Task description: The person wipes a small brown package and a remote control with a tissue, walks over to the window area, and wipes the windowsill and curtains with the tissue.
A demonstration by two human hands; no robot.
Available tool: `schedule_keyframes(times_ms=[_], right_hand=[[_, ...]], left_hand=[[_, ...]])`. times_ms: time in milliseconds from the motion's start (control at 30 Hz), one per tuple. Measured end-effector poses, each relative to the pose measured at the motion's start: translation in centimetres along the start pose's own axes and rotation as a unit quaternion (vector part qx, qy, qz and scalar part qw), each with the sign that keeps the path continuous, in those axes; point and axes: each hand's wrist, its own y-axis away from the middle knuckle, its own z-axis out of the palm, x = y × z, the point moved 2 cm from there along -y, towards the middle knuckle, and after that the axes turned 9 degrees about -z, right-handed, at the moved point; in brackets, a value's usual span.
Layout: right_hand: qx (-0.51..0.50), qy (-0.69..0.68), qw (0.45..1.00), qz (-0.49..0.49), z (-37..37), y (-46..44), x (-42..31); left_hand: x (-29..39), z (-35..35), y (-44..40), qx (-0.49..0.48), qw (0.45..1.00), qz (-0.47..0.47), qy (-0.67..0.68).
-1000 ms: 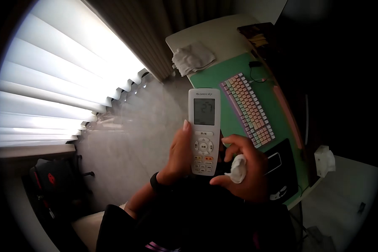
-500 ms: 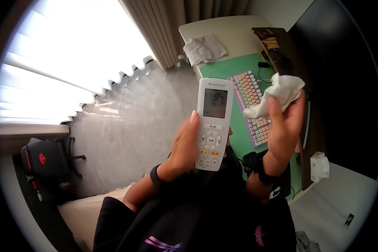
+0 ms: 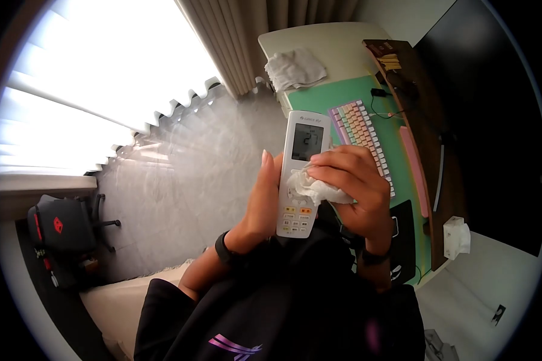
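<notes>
A white remote control (image 3: 295, 224) is held upright by my left hand (image 3: 260, 204), which grips it from the left side with the thumb along its edge. Its screen shows digits, partly reflective. My right hand (image 3: 358, 189) pinches a crumpled white tissue (image 3: 324, 190) and presses it on the remote's front, just below the screen. The tissue and fingers cover the upper buttons. Orange and yellow buttons show beneath the tissue. The fingers of my left hand behind the remote are hidden.
On the right, a desk with a green mat (image 3: 310, 96) bears a pastel keyboard (image 3: 360, 129), a folded grey cloth (image 3: 296, 69) and a pink wrist rest (image 3: 413, 171). A tissue box (image 3: 454, 237) hangs at its edge. A black chair (image 3: 66, 224) stands at the left.
My right hand, raised over the keyboard half a second ago, has come down and left with the tissue onto the remote. The remote has shifted slightly left and up.
</notes>
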Motion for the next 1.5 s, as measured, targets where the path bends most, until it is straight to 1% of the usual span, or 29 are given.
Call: schedule_keyframes(times_ms=[33, 67, 167, 200, 267, 367, 400, 467, 533, 567, 600, 700, 733, 767, 800, 833, 900, 967, 1000, 1033, 1100, 1200, 1300, 1333, 1400, 1433, 1500], right_hand=[[-0.006, 0.002, 1.0, -0.007, 0.0, 0.1, 0.2], [0.017, 0.0, 1.0, 0.014, 0.0, 0.1, 0.3], [0.09, 0.005, 0.992, 0.087, -0.2, 0.1, 1.0], [0.119, 0.012, 0.986, 0.112, 0.0, -0.1, 1.2], [0.166, 0.023, 0.975, 0.146, 0.4, -0.5, 1.4], [0.159, 0.036, 0.974, 0.158, 0.9, -0.4, 1.2], [0.127, 0.031, 0.982, 0.139, 1.0, -0.4, 0.9], [0.061, 0.019, 0.993, 0.098, 1.2, -0.4, 0.3], [0.024, -0.021, 0.996, 0.088, 1.2, 0.0, 0.1], [0.007, -0.04, 0.996, 0.082, 1.1, 0.2, 0.1], [0.015, -0.033, 0.995, 0.089, 0.9, 0.3, 0.4], [0.103, 0.068, 0.98, 0.155, 0.7, 0.5, 1.5], [0.137, 0.075, 0.973, 0.168, 0.6, 0.6, 1.8], [0.143, 0.073, 0.972, 0.173, 0.6, 0.6, 1.7], [0.149, 0.072, 0.97, 0.177, 0.6, 0.6, 1.6], [0.155, 0.07, 0.969, 0.181, 0.5, 0.7, 1.5], [0.13, 0.022, 0.974, 0.183, 0.3, 1.2, 1.4], [0.123, -0.015, 0.972, 0.198, 0.1, 1.7, 1.3], [0.185, -0.016, 0.956, 0.227, 0.3, 2.3, 2.0], [0.247, -0.053, 0.928, 0.273, 0.5, 3.3, 2.8], [0.312, -0.1, 0.891, 0.315, 0.2, 3.8, 3.3], [0.331, -0.123, 0.887, 0.297, 0.6, 3.4, 3.2], [0.292, -0.14, 0.899, 0.294, 1.1, 3.9, 3.0], [0.262, -0.146, 0.913, 0.277, 1.1, 4.0, 3.0], [0.231, -0.198, 0.91, 0.281, 1.1, 4.2, 2.8], [0.223, -0.234, 0.903, 0.283, 1.1, 4.3, 2.7], [0.269, -0.218, 0.898, 0.273, 1.1, 4.3, 2.6]], left_hand=[[0.2, 0.2, 0.0, 0.002, 1.0, -0.003, -0.009], [0.3, 0.4, 0.1, 0.003, 1.0, -0.006, -0.019], [0.1, 1.0, 0.0, 0.006, 0.991, -0.027, -0.128], [0.2, 1.5, 0.0, 0.012, 0.99, -0.039, -0.137], [0.0, 1.4, 0.0, -0.007, 0.988, -0.044, -0.147], [0.0, 0.9, 0.0, -0.014, 0.985, -0.035, -0.166], [-0.1, 0.7, -0.1, -0.013, 0.985, -0.03, -0.171], [-0.4, 0.1, -0.1, 0.021, 0.989, -0.054, -0.138], [0.1, 0.1, -0.1, 0.046, 0.989, -0.07, -0.119], [0.0, 0.0, -0.2, 0.034, 0.99, -0.063, -0.125], [-0.3, -0.3, -0.3, 0.021, 0.99, -0.056, -0.132], [-0.5, -0.3, -0.4, -0.015, 0.983, -0.051, -0.178], [-0.4, 0.0, -0.4, -0.029, 0.98, -0.059, -0.19], [-0.4, 0.2, -0.4, -0.044, 0.976, -0.067, -0.201], [-0.9, -0.2, -0.6, -0.046, 0.986, -0.089, -0.135], [-0.9, -0.1, -0.7, -0.052, 0.983, -0.071, -0.16], [-0.3, 0.5, -0.8, -0.065, 0.975, -0.034, -0.212], [-0.3, 0.5, -1.0, -0.048, 0.983, -0.042, -0.174], [-0.3, 0.5, -1.1, -0.038, 0.986, -0.047, -0.155], [-0.3, 0.5, -1.3, -0.037, 0.987, -0.052, -0.148], [-0.2, 0.5, -1.7, -0.035, 0.988, -0.062, -0.134], [-0.8, 0.1, -2.4, -0.092, 0.985, -0.08, -0.125], [-1.0, 1.1, -2.8, -0.114, 0.984, -0.067, -0.122], [-0.9, 1.3, -2.7, -0.094, 0.985, -0.083, -0.119], [-0.4, 1.3, -2.2, -0.049, 0.986, -0.115, -0.111], [-0.9, 0.4, -2.9, -0.117, 0.984, -0.105, -0.085], [-0.9, 0.5, -3.0, -0.15, 0.981, -0.103, -0.071]])
